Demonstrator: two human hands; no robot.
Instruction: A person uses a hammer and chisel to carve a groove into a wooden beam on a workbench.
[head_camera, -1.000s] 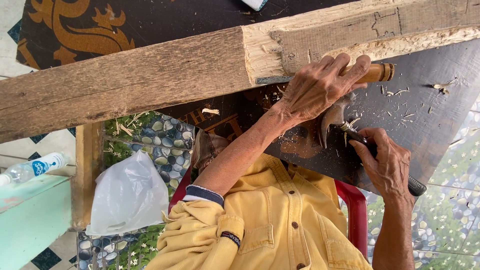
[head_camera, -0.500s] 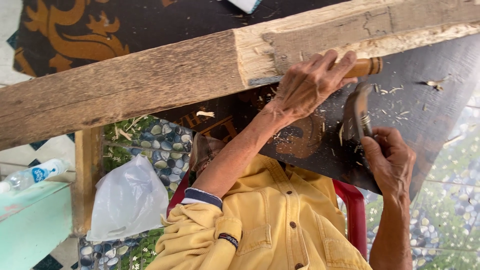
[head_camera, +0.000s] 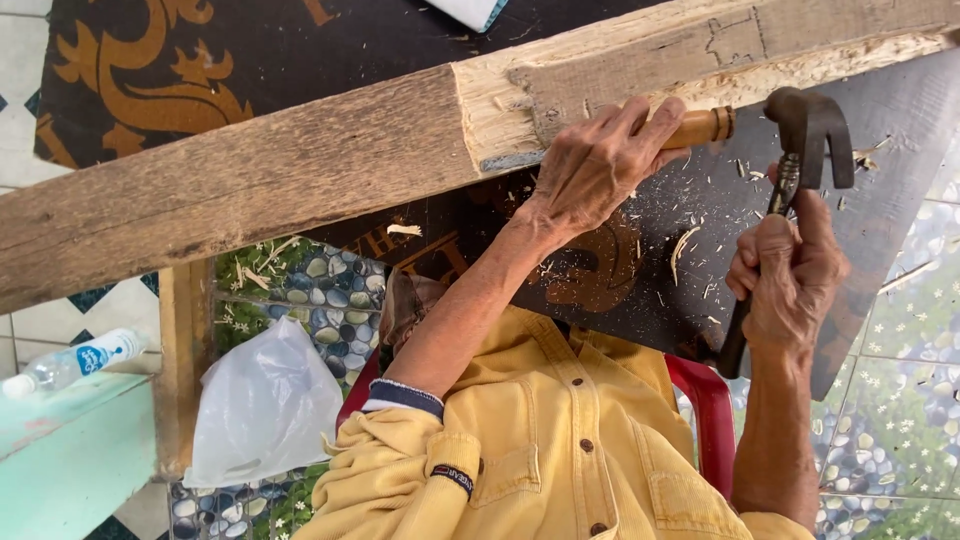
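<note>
Head view, only one avail. Left hand (head_camera: 600, 160) lies on the lower edge of the beam (head_camera: 250, 190), fingers wrapped tight round a chisel (head_camera: 700, 127). Only its wooden handle end shows past the knuckles; blade is hidden, so contact w/ the wood cannot be told. Right hand (head_camera: 790, 275) is just beside and below, fingers closed in a full fist on the shaft of a hammer (head_camera: 805, 125). The hammer head is raised, close to the chisel butt but apart from it. The beam runs diagonally across the frame, resting on a dark patterned sheet (head_camera: 300, 40). Work state, as judged: to the right of a step (head_camera: 490, 120) the beam's face is pared back, pale and rough along the lower edge, so material is already off. Chips (head_camera: 685, 245) are scattered on the sheet below the hands. A drawn outline (head_camera: 735, 40) further right on the beam looks uncut, and the lower edge there is ragged, so trimming appears part done. Other items: white bag (head_camera: 265, 405) lower left, plastic bottle (head_camera: 70, 362) on a teal bench (head_camera: 70, 450), red chair (head_camera: 710, 400) partly hidden by the yellow shirt.
</note>
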